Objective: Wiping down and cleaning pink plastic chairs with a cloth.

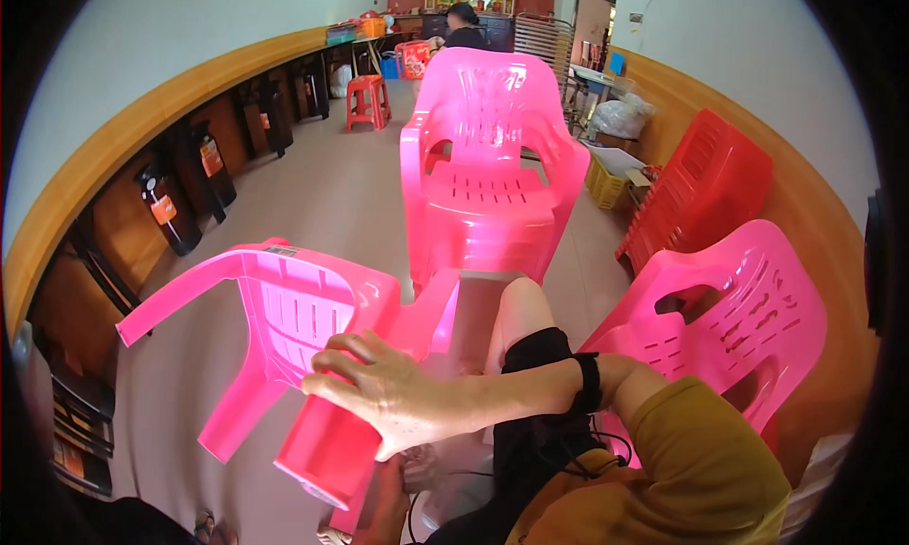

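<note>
A pink plastic armchair [376,296] is tipped over in front of me, its slotted underside and legs showing. Across the top of one of its legs lies my right hand [390,392], fingers curled over the edge of the seat frame. Below it, partly covered by the chair leg and my right arm, is my left hand [387,492]; its fingers are hidden. A crumpled pale cloth-like thing [419,467] shows beside that hand, and I cannot tell whether it is held.
Stacked pink armchairs [490,190] stand ahead; another pink armchair [738,318] is at right. Nested red stools [703,183] lean by the wall. Dark cylinders [170,211] line the left wall. Behind are a red stool [368,101], a yellow crate [603,179] and a person [465,30].
</note>
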The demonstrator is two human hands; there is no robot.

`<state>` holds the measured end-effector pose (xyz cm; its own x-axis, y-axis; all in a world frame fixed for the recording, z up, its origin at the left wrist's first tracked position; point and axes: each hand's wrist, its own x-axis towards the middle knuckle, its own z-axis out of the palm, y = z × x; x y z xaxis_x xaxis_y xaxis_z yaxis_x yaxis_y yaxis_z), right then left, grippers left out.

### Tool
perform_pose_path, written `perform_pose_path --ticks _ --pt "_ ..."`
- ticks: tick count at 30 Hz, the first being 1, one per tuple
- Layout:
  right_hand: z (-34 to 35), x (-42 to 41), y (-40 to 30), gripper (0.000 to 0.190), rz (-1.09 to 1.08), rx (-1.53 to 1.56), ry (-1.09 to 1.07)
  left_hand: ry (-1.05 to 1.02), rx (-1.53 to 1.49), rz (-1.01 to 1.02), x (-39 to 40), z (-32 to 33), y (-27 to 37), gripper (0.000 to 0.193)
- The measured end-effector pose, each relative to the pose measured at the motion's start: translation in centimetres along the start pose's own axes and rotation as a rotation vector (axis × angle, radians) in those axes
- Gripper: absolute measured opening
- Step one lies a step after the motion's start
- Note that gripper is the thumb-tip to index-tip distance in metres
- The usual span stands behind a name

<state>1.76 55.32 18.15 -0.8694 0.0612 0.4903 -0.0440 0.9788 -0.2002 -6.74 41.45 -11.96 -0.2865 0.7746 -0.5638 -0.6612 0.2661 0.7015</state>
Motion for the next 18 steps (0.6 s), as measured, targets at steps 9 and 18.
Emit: perform_pose_path --ticks 9,18 --pt "-3.9 -3.9 1.7 0.104 0.07 0.059 0.144 0.023 -0.043 0.243 -2.1 3.3 1.7 0.035" --pt "-10.2 -5.0 2.4 0.081 0.233 0.048 -0.111 0.127 -0.052 0.149 -5.2 6.3 2.2 0.03"
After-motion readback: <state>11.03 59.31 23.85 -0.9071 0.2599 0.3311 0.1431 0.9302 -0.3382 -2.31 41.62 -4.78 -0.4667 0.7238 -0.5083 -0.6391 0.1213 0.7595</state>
